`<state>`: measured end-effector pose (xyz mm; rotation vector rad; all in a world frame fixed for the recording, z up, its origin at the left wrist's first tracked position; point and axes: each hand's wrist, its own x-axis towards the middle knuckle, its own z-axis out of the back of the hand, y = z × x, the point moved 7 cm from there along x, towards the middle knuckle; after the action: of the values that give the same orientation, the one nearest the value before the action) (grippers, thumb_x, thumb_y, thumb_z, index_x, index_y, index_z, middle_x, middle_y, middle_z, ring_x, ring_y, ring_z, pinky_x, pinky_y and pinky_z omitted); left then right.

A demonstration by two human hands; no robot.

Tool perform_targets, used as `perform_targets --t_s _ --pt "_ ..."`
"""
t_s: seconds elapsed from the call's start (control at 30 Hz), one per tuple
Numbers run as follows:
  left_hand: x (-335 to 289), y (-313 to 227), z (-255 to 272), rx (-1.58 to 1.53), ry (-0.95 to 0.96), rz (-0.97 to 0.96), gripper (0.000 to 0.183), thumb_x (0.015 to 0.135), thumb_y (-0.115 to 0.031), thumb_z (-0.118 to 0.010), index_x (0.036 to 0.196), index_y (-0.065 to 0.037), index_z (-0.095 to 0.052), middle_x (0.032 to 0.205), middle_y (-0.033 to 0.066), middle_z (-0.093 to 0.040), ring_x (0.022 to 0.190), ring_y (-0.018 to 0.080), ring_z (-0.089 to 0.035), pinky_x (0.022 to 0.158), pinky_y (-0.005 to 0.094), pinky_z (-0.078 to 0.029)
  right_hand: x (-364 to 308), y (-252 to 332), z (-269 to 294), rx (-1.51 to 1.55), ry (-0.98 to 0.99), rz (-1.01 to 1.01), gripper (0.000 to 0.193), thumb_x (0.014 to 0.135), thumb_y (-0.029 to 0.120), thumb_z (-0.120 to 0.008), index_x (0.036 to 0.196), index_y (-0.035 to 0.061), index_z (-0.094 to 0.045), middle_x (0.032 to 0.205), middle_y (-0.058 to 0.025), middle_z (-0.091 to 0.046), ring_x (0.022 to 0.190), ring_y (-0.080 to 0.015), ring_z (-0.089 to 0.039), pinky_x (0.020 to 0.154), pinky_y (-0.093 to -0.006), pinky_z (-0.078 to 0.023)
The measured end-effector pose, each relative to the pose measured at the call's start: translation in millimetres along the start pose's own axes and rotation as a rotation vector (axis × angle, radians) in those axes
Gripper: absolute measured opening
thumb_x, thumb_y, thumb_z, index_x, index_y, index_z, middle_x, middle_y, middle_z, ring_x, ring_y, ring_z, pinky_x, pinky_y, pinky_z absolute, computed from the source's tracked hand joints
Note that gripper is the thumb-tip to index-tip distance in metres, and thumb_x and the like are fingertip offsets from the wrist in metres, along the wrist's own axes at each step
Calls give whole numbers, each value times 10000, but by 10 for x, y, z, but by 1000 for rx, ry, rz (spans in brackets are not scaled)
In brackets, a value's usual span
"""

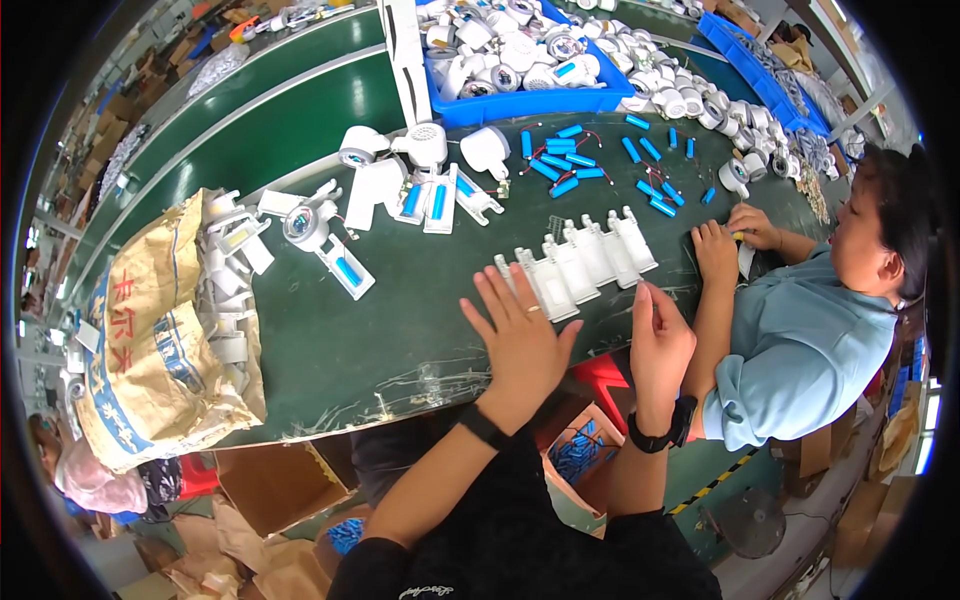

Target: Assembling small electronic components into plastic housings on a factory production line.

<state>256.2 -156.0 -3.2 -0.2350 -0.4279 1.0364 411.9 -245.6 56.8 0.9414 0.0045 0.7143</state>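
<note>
A row of several white plastic handle shells [592, 262] lies side by side on the dark green table [330, 375]. My left hand [522, 345] is spread flat, its fingertips by the left end of the row. At the row's right end, the thumb and fingers of my right hand [662, 345] come together in a pinch close to the last shell. Whatever is between those fingertips is too small to make out. Beyond the row are loose blue cylindrical batteries [560, 160] with thin red wires.
A torn woven sack [150, 330] spills white plastic parts at the left. White round-headed units [425, 145], some with blue batteries in their handles, lie farther back, before a heaped blue crate [530, 105]. A co-worker [810, 320] works at my right. Below is a box of batteries [585, 450].
</note>
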Motion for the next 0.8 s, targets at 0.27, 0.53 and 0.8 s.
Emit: perform_targets --t_s 0.27,0.53,0.8 --pt "173 -436 -157 -108 22 -8 1081 847 -564 -674 1535 120 -198 1531 437 -220 1469 562 -158 1148 722 -88 -237 64 60 171 128 66 316 1045 249 -594 946 -17 -732 660 51 -496 619 -29 -389 529 -230 -310" --pt "-1068 1187 1394 -346 -189 71 641 870 -2 -662 1455 67 -410 1429 257 -525 1249 399 -561 1041 426 -457 -1703 982 -783 729 1461 -100 558 1088 335 -452 657 30 -634 555 -20 -541 540 -102 -517 560 -258 -413" --pt "-3426 3313 1911 -385 -629 942 334 1044 -96 -527 1354 26 -538 1289 139 -645 1188 205 -607 1032 329 -466 -4359 1668 -2763 827 2112 -882 720 947 796 -331 714 132 -481 573 58 -337 523 -91 -343 519 -250 -248"
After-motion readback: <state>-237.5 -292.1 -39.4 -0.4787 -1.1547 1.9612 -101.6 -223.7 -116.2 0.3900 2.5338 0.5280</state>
